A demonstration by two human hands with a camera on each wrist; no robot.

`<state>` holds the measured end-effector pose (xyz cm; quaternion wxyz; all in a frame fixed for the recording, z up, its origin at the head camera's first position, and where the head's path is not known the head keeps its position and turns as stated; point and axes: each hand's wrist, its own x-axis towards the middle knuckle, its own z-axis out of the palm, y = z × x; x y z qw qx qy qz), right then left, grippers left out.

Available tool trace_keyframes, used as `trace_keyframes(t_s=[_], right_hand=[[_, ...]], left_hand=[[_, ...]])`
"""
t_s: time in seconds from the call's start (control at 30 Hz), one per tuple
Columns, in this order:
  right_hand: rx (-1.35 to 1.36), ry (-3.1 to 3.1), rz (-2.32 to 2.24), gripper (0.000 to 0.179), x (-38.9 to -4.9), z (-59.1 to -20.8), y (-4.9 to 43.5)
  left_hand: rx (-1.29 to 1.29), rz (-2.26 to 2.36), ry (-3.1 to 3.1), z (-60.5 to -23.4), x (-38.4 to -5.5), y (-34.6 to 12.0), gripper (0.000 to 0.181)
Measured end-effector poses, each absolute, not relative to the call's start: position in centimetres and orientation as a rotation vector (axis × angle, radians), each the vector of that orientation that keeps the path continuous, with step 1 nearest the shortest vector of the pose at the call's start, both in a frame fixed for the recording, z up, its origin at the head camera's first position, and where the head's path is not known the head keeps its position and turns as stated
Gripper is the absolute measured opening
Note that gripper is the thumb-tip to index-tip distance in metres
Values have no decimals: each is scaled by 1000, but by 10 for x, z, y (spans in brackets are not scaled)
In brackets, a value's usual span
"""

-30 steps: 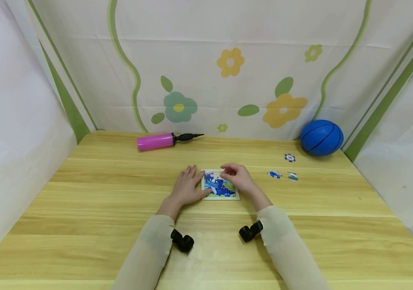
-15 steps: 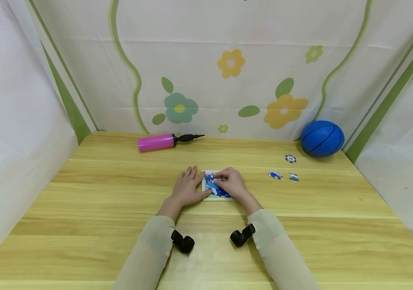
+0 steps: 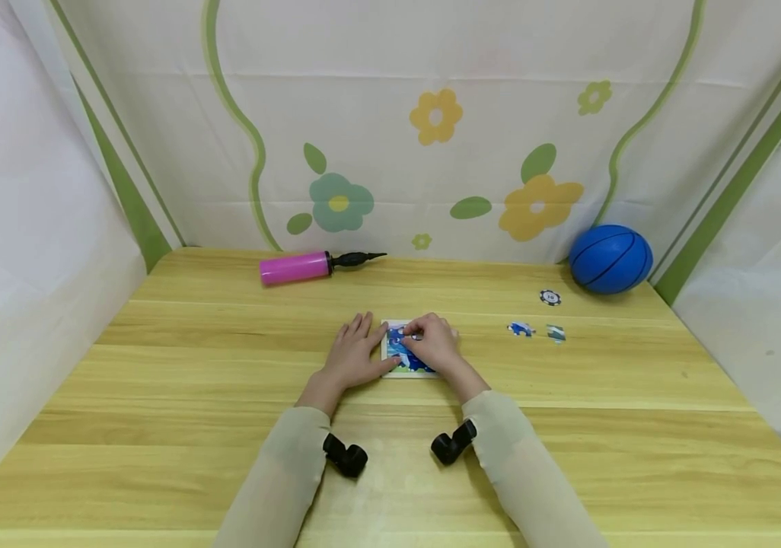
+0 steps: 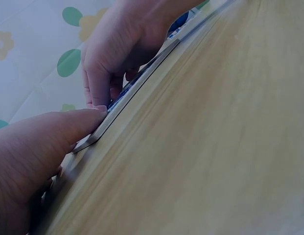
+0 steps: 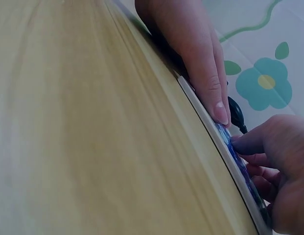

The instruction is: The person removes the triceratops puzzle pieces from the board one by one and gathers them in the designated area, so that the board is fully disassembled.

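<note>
A small framed jigsaw puzzle [image 3: 384,352] with a blue dinosaur picture lies flat on the table in the head view. My left hand [image 3: 355,358] rests beside and over its left edge, fingers spread, with the thumb pressing on the board near the lower left. My right hand [image 3: 435,345] is over the upper right part, thumb and forefinger bent together at the board's surface, pinching what seems to be a puzzle piece, mostly hidden. In the right wrist view the right hand's thumb [image 5: 247,143] touches the picture close to the left thumb [image 5: 219,110].
Two loose puzzle pieces, one blue [image 3: 520,329] and one green and white [image 3: 556,333], lie to the right. Behind them are a round chip [image 3: 550,297] and a blue ball [image 3: 610,259]. A pink hand pump [image 3: 294,269] lies at the back left, before a flowered cloth.
My right hand has moved left and down from above the puzzle's upper right corner onto its picture, then shifted only slightly. The left hand stays in place.
</note>
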<state>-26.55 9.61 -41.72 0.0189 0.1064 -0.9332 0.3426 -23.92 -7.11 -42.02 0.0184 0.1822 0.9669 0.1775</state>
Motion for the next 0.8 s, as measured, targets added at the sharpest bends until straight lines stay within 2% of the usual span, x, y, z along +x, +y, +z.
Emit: trace_keyframes(t_s=[0.4, 0.8], right_hand=[[267, -2913, 1061, 6, -267, -417, 93], [235, -2920, 1003, 5, -268, -416, 89]], left_hand=[[603, 692, 2977, -424, -241, -73, 76], [572, 564, 2991, -420, -239, -72, 70]])
